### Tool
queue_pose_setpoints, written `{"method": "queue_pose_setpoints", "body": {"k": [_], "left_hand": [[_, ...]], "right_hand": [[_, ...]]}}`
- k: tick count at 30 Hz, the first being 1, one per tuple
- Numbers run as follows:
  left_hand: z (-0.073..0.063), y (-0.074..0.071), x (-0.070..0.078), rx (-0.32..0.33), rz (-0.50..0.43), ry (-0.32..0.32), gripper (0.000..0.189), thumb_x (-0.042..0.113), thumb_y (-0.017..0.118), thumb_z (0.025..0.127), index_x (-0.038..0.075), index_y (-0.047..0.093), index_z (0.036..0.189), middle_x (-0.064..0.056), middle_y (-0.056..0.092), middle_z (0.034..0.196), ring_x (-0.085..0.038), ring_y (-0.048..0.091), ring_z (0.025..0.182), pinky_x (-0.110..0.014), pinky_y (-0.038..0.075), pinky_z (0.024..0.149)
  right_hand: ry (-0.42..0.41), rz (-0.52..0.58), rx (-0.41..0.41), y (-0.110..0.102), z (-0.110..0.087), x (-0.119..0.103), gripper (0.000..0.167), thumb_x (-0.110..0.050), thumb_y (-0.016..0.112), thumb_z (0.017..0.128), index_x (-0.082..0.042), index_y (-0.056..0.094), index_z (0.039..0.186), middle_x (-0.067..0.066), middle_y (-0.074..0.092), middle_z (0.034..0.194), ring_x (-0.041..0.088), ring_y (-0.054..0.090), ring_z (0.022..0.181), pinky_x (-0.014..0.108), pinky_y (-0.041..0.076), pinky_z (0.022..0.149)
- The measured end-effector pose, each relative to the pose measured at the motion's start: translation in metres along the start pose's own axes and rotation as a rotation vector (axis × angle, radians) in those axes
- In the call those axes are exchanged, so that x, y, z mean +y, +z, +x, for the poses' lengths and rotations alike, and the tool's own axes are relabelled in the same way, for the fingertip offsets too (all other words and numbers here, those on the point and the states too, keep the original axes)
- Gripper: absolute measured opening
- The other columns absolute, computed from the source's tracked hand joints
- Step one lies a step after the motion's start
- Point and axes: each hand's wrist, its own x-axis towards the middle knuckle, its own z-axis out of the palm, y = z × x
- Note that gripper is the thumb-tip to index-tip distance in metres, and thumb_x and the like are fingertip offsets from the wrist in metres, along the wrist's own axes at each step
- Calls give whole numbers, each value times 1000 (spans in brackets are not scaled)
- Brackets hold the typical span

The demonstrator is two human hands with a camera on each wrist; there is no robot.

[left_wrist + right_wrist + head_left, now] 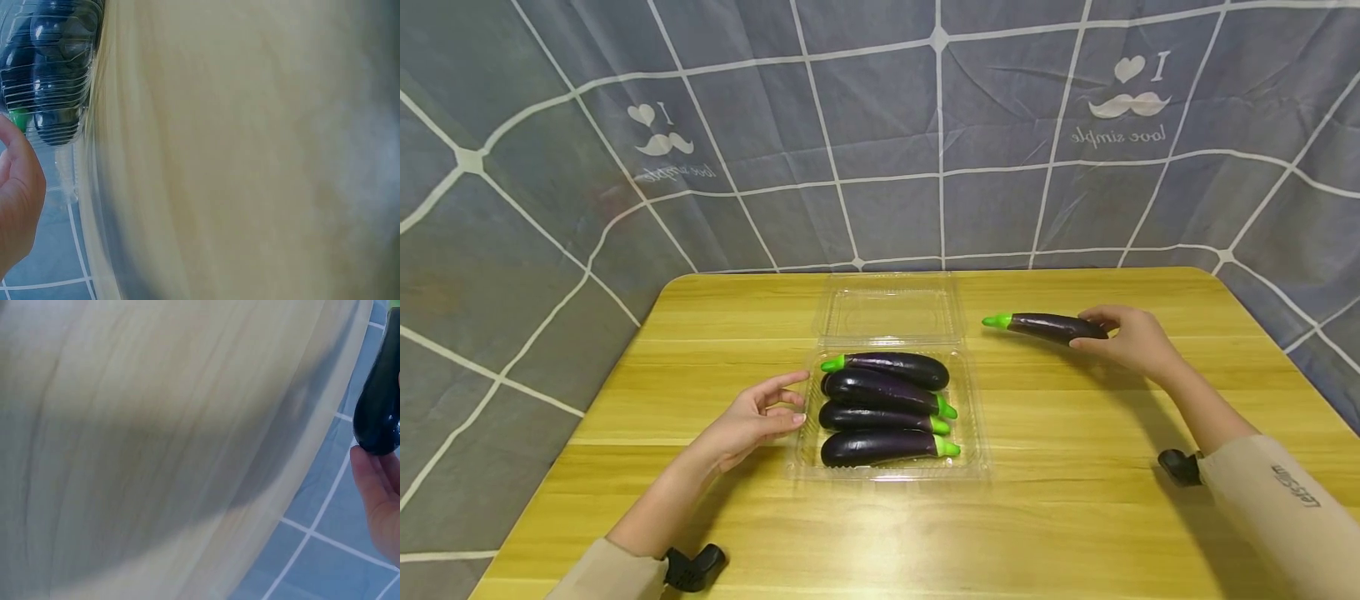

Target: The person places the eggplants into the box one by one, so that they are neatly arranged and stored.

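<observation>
My right hand (1123, 337) grips an eggplant (1041, 326) by its thick dark end, over the right part of the table. Its green stem points left, toward the box. In the right wrist view the fingers (375, 481) are at the eggplant's rounded end (375, 419). A clear plastic clamshell box (973, 450) lies with its lid (891, 308) folded back. Several dark purple eggplants (880, 417) lie stacked side by side in it, the farthest with its stem to the left. My left hand (760, 421) is at the box's left wall, fingers loosely bent, fingertips right at the rim.
The wooden table (1060, 517) has rounded far corners. Behind it and to the sides hangs a grey curtain (887, 125) with white grid lines. Black wrist devices (696, 569) are worn at both sleeves.
</observation>
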Motion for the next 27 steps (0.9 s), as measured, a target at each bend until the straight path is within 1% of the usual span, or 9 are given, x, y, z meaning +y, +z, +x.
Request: {"method": "queue_pose_setpoints", "body": {"k": [5,9,13,20,27], "left_hand": [[1,0,0,-5,-3,-1,69,1,63,86,-2,25,144,-9,48,108,-10,58,85,-23,52,76],[1,-1,-1,-7,-9,0,70,0,63,86,-2,25,145,-8,49,107,-9,58,84,-22,52,76],[2,-2,-2,-8,-11,-1,69,0,63,86,-2,25,145,-7,49,106,-9,58,84,-22,52,75],[2,-1,-2,-7,-11,-1,69,-1,63,86,-2,26,144,-7,49,106,-9,58,84,-22,52,75],[3,-1,-3,-6,-6,-4,69,0,63,86,-1,26,144,-7,48,106,-9,58,84,-22,52,75]], "right_hand": [[-6,-14,5,-3,-5,-6,55,-33,74,80,4,60,118,26,61,108,37,57,94,40,45,70],[-25,-20,4,-4,-9,-10,55,-32,75,78,4,61,117,25,61,107,36,59,91,37,46,66],[-36,-18,9,-5,-12,-13,55,-32,76,77,3,61,116,24,62,106,35,59,89,35,47,65],[-58,-1,15,-8,-19,-21,53,-32,77,76,2,62,114,20,64,102,33,60,87,27,48,63],[-81,24,17,-11,-26,-25,49,-29,79,75,-1,64,112,16,64,101,27,57,89,20,49,63]]}}
